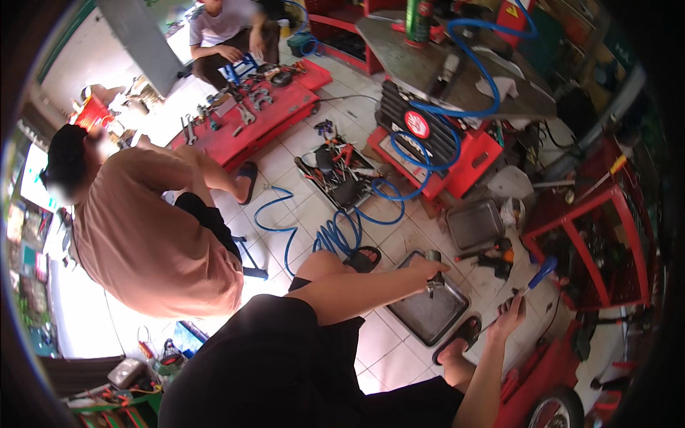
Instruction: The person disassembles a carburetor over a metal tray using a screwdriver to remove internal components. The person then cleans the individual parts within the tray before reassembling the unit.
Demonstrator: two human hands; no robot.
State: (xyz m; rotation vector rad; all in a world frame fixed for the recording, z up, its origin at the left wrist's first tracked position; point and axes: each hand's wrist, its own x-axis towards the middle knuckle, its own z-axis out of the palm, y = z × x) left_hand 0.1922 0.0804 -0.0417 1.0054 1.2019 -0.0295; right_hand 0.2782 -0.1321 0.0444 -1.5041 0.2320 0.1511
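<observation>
My left hand [424, 269] is closed round a small grey metal part [434, 279], whose exact kind I cannot make out. It hangs over a shallow dark metal tray [427, 319] on the floor between my feet. To the right, my right hand [509, 316] grips a screwdriver [545, 270] by its shaft. The blue handle sticks out beyond my fingers, pointing up and away. Black and orange power tools [498, 258] lie on the tiles ahead of the tray, between my two hands.
A second grey tray [475, 225] lies farther ahead. Blue air hose [335, 234] coils across the floor by a bin of hand tools [339, 171]. A red shelf [585, 235] stands right. One person [153, 228] sits left, another [232, 32] behind a red tool-covered bench [250, 132].
</observation>
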